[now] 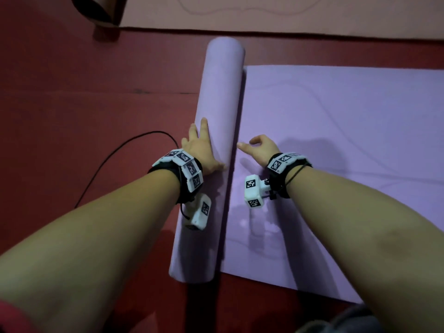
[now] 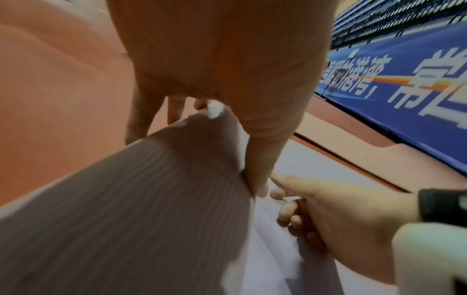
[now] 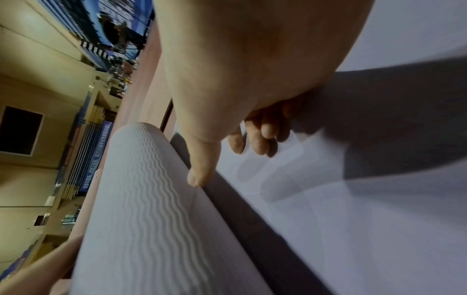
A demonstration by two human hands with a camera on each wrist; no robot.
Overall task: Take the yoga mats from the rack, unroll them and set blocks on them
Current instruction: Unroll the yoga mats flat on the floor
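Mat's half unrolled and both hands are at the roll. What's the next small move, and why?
Probably push the roll further left with the left hand, which lies flat on it. Much of the purple mat remains rolled, red floor lies beyond, and the right hand hovers beside the roll, gripping nothing.

Dim, reddish head view with bowed wide-angle edges; wrist views brighter, motion-blurred, with several overlapping soft shadows.

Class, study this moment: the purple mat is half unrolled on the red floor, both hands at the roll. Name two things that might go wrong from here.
1. Only the left hand presses on the roll, near its middle, while the right hand hovers beside it, so the roll may run on skewed.
2. A black cable lies on the floor in the roll's path; the mat might cover it and lie bumpy.
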